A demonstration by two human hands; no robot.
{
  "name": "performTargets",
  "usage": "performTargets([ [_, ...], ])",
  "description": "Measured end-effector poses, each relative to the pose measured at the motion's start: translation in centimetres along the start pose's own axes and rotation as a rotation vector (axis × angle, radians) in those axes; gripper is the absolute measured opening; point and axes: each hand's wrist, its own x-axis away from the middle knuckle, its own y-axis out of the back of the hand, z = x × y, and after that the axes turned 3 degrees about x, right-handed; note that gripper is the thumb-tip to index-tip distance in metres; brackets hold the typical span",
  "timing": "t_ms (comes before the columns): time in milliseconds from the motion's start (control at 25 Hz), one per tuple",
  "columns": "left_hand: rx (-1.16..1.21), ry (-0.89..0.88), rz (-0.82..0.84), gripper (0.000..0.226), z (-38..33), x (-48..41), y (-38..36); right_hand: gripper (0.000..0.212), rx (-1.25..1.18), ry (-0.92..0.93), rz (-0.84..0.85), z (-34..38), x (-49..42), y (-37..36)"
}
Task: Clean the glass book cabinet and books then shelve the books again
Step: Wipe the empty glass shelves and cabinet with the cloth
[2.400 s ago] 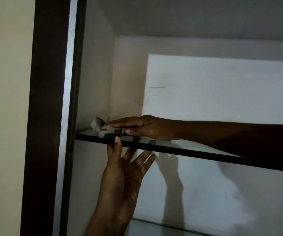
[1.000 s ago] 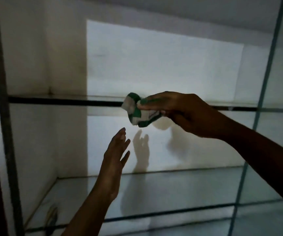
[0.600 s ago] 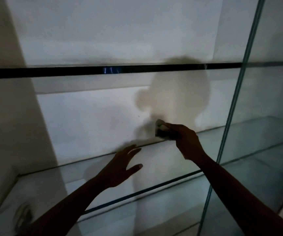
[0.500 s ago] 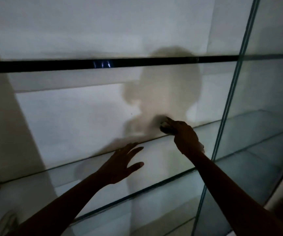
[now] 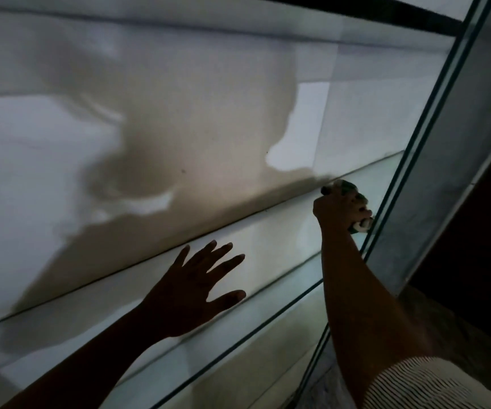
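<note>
I look into the dim glass book cabinet, where a glass shelf [image 5: 273, 240] runs across the view at a slant. My right hand [image 5: 338, 208] grips a bunched green and white cloth [image 5: 359, 224] on that shelf near its back right end, beside the edge of the glass door [image 5: 409, 149]. My left hand [image 5: 194, 287] hovers over the front of the shelf with fingers spread and holds nothing. No books are in view.
The cabinet's white back wall [image 5: 61, 143] carries the shadow of a head and arms. A dark shelf edge [image 5: 386, 13] crosses the top right. The glass door pane [image 5: 451, 172] stands at the right, with a dark area beyond it.
My right hand left the upper shelf with the cloth, dropped to the lower shelf and slid right toward the door's edge. My left hand let go of the upper shelf and now hovers. The view tilted.
</note>
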Motion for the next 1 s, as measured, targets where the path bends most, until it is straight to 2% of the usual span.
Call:
performTargets([
  [160,0.001,-0.005,0.016,0.09,-0.1,0.0,0.1,0.05,0.073,0.241,0.061,0.9,0.6,-1.6],
  [400,0.013,-0.001,0.047,0.093,0.1,-0.2,0.4,0.048,0.102,0.59,0.109,2.4,6.5,-2.1],
  [560,0.042,0.092,0.113,0.112,-0.3,2.0,1.2,0.047,0.072,0.789,0.086,2.1,9.4,-1.9],
  [640,0.02,0.2,0.059,0.116,-0.4,5.3,1.4,0.047,0.054,0.87,0.083,2.2,11.0,-1.8],
  [800,0.012,0.44,-0.044,0.104,-2.1,13.7,0.3,0.051,0.013,1.028,0.055,3.1,17.6,-2.0],
  [1000,-0.107,0.593,-0.258,0.096,-4.0,15.5,-1.4,0.044,-0.113,1.206,0.14,2.5,23.8,-0.3],
])
